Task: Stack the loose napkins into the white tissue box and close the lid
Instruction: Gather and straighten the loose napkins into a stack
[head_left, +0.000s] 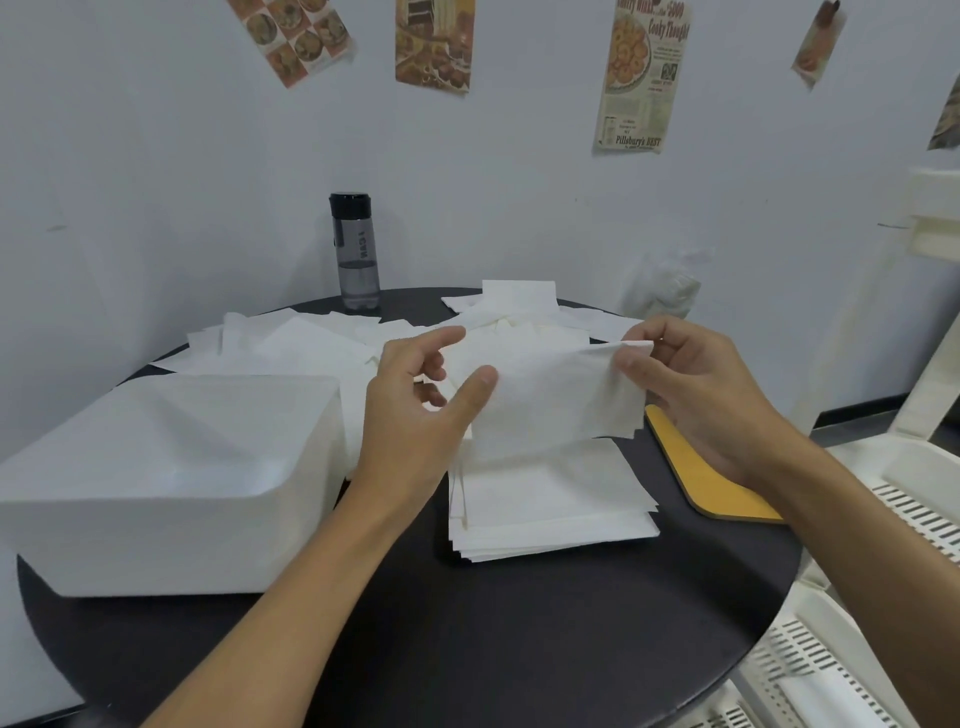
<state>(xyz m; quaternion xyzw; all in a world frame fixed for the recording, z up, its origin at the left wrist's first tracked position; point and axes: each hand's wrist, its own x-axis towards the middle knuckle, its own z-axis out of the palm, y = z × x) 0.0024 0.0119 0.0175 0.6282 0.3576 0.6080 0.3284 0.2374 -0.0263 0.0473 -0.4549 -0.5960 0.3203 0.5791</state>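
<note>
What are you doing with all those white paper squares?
A person holds one napkin up, the left hand pinching one edge and the right hand the other, just above a neat stack on the dark table. More loose napkins lie scattered behind. The white tissue box sits to the left with no lid on it, so the packing isn't finished.

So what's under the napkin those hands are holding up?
A tidy stack of napkins on the dark table. The napkin, pinched by the left hand and right hand, hides the stack's far edge and whatever lies there.
</note>
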